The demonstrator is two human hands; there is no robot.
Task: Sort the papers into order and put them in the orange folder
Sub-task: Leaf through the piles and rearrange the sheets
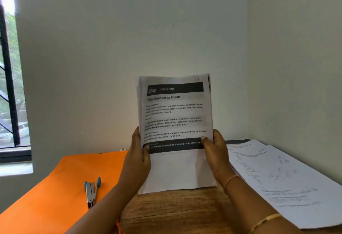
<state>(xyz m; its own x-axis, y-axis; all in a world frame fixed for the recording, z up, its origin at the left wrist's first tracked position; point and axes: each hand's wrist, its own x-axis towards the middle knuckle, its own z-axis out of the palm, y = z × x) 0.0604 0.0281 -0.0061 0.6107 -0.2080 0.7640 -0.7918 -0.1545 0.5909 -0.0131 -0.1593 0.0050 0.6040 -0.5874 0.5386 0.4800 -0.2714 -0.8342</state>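
Observation:
I hold a stack of printed papers (175, 115) upright over the wooden table (175, 209), its bottom edge resting on the wood. The front sheet reads "Baseboards Clean". My left hand (137, 158) grips the stack's left edge, thumb on the front. My right hand (215, 152) grips the right edge the same way. The orange folder (55, 183) lies flat on the left part of the table.
A blue-handled stapler (92, 191) lies on the orange folder. More printed sheets (277, 178) lie spread on the right side of the table against the wall. White walls meet in a corner behind; a window (11, 85) is at far left.

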